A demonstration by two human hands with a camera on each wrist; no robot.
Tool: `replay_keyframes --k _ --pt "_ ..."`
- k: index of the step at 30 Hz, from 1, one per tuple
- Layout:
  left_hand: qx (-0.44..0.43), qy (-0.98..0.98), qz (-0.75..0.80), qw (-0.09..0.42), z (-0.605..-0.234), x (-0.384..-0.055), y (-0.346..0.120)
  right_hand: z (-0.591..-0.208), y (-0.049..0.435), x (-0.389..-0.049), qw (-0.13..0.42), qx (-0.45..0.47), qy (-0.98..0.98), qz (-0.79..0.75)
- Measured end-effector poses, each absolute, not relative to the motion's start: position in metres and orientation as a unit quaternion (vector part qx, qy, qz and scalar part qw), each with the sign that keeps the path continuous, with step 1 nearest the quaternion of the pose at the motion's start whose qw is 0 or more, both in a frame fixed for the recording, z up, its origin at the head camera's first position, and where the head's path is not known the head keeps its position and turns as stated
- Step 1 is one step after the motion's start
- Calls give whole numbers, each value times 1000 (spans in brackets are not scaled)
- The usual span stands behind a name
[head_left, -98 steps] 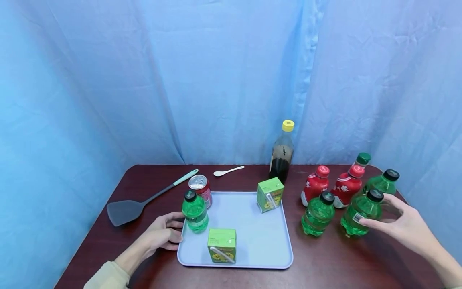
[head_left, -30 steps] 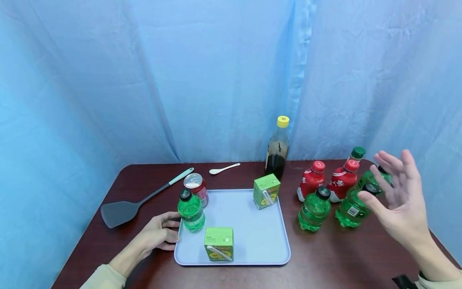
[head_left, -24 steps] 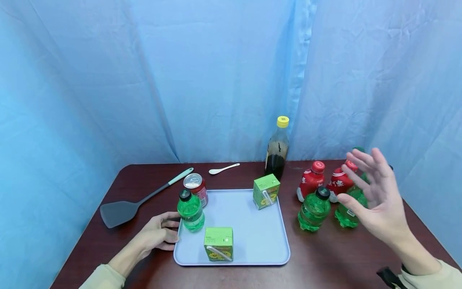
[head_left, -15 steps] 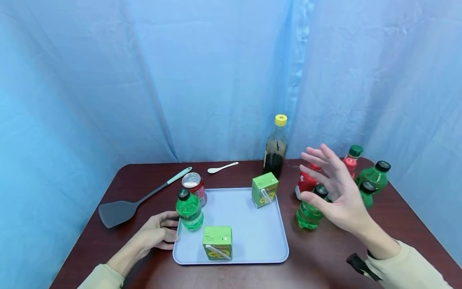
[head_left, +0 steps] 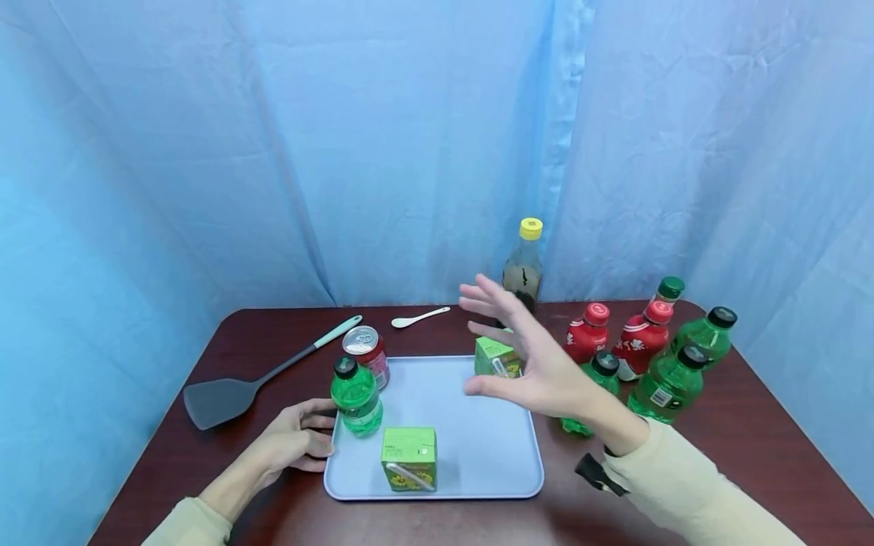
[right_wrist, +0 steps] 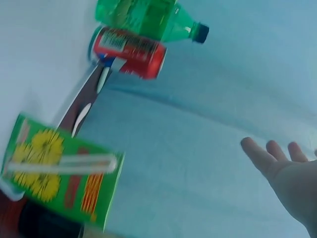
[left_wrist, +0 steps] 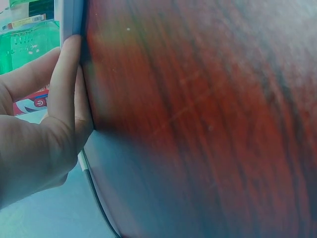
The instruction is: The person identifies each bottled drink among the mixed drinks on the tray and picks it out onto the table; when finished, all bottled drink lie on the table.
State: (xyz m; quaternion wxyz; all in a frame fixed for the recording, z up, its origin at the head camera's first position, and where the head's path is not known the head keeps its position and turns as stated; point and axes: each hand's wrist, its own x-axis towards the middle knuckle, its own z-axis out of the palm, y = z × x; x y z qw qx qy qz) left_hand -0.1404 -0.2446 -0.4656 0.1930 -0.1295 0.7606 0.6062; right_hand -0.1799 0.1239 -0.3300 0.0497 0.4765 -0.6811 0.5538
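Observation:
My left hand (head_left: 292, 440) holds the left rim of the pale lavender tray (head_left: 478, 462); in the left wrist view its fingers (left_wrist: 63, 84) meet the rim. My right hand (head_left: 539, 371), fingers spread and holding nothing, hovers over the tray's right side. Behind it, partly hidden, a green juice box (head_left: 488, 356) with a straw stands at the tray's far right corner. Another juice box (head_left: 410, 459) stands near the front edge. A green-liquid bottle (head_left: 356, 402) with a black cap stands at the tray's left, beside a red drink can (head_left: 367, 353).
On the right stand red bottles (head_left: 642, 337), more green bottles (head_left: 665, 387) and a green-capped bottle (head_left: 671, 290). A yellow-capped dark sauce bottle (head_left: 522, 277) is behind the tray. A spatula (head_left: 221, 402) lies left and a white spoon (head_left: 418, 318) at the back. Blue curtains surround the table.
The right hand let go of a green bottle at the right, rose, and swept left over the tray with its fingers spread. The left hand has stayed at the tray's rim.

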Motion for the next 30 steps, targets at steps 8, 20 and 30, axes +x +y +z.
replay_keyframes --k 8,20,30 --pt "-127 762 606 191 -465 -142 -245 -343 79 -199 -39 515 -698 496" --pt "-127 759 610 189 -467 -140 -245 -390 30 -220 -162 485 -715 477" --pt "-127 759 610 190 -471 -142 -247 -405 12 -220 -180 449 -746 458"
